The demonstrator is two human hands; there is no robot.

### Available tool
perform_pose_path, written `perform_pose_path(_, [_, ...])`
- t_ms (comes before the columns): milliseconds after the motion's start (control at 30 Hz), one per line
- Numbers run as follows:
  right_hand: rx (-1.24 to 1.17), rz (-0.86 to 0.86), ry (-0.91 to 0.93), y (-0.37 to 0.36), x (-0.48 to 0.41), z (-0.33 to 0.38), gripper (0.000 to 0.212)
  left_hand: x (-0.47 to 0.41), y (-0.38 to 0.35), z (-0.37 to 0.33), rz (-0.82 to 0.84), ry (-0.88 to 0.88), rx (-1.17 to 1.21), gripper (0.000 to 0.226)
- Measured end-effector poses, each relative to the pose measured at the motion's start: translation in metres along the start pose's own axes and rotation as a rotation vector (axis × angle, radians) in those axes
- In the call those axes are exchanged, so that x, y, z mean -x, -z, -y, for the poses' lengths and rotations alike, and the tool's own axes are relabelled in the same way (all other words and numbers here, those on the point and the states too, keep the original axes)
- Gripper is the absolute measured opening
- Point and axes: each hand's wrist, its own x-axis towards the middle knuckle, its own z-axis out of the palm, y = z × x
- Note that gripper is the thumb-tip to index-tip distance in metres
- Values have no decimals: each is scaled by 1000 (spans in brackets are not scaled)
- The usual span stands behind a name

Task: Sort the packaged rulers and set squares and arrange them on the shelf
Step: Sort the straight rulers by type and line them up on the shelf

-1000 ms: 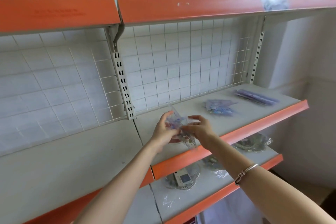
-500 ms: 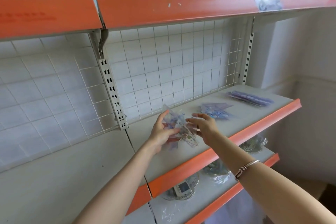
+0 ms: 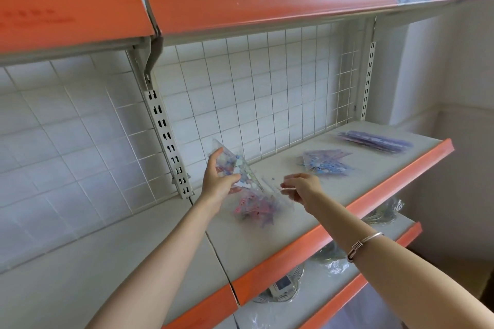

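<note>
Left hand [image 3: 219,180]: grips a set-square packet [image 3: 235,165], thumb across its face, and holds it tilted above the shelf [image 3: 374,197] near the wire back.
Right hand [image 3: 302,187]: fingers curled, pinching a clear strip [image 3: 288,189]. It is likely the edge of another packet, but too blurred for me to be sure.
Loose heap [image 3: 256,207]: pink, blue and clear packets lie jumbled on the shelf just below and between the two hands. I read this as the unsorted stock.
Set-square pile [image 3: 326,163]: a fanned group of blue-printed triangular packets lies flat on the shelf, to the right of the heap and apart from it.
Ruler stack [image 3: 374,141]: long purple packets lie together at the far right end, well apart from the heap.
Done so far: two sorted groups are on the shelf — one of rulers, one of set squares.
Left to do: the packet in the left hand and whatever the right hand pinches each need a pile. After that the heap must be worked through, and I cannot count its pieces. The set-square pile looks loose and may want squaring up.
Progress, my estimate: somewhere past the start, well short of the end — the heap looks about as big as either sorted group.
Lower shelf [image 3: 387,246]: it holds wrapped goods of another kind, outside this job as I read it.
</note>
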Motion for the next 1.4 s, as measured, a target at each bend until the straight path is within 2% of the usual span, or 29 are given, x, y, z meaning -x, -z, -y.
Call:
perform_pose_path(200, [523, 296, 131, -15, -5, 8, 19, -7, -2, -2, -27, 4, 17, 77])
perform_pose_path(367, [661, 527, 196, -7, -15, 13, 18, -10, -22, -3, -81, 4, 25, 77])
perform_pose_path(500, [638, 543, 199, 7, -31, 17, 21, -11, -42, -2, -135, 0, 34, 77])
perform_pose_path(667, [398, 438, 119, 23, -50, 29, 38, -11, -70, -5, -198, -7, 63, 75])
perform_pose_path(733, [280, 406, 100, 30, -55, 35, 34, -10, -82, -8, -232, -18, 29, 75])
perform_pose_path(833, [178, 452, 107, 41, -59, 42, 16, -8, -100, -8, -260, -25, 9, 78])
perform_pose_path(900, [190, 480, 135, 48, -62, 44, 5, -7, -111, -7, -276, -30, 18, 81])
perform_pose_path(1000, [203, 504, 135, 58, -67, 46, 12, -5, -124, -3, -295, -32, 56, 83])
perform_pose_path(1200, [158, 559, 46, 70, -71, 43, 16, 6, -138, 2, -383, -41, 120, 53])
perform_pose_path(1400, [120, 567, -58, 65, -69, 33, 20, 23, -121, 5, -646, -79, 88, 53])
